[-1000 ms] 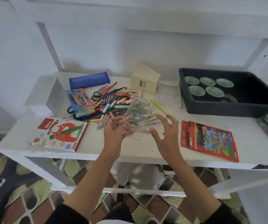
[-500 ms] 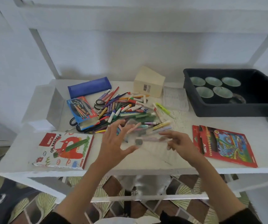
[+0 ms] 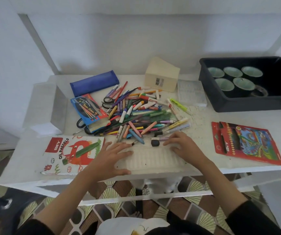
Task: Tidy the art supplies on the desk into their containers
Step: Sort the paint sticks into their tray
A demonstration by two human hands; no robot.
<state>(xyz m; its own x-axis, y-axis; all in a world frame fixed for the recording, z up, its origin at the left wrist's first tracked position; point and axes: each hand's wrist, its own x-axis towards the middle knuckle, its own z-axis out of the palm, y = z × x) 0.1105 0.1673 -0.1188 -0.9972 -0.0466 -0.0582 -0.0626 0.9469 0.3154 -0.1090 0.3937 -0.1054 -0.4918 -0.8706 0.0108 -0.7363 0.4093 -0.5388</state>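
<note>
Blue pencil pouch, black bin, red pencil pack, white ribbed tray, multicoloured crayon heap.

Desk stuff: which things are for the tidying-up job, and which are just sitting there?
For the job: pile of crayons and markers, clear tray under the left hand and right hand, oil pastels box, blue pencil case, red pencil pack.
Just lying about, it seems: black tub with green bowls, cream box, paper pad.

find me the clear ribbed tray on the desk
Head view: the clear ribbed tray lies flat at the desk front edge, centre, between the left hand and right hand, in front of the crayon pile.
</note>
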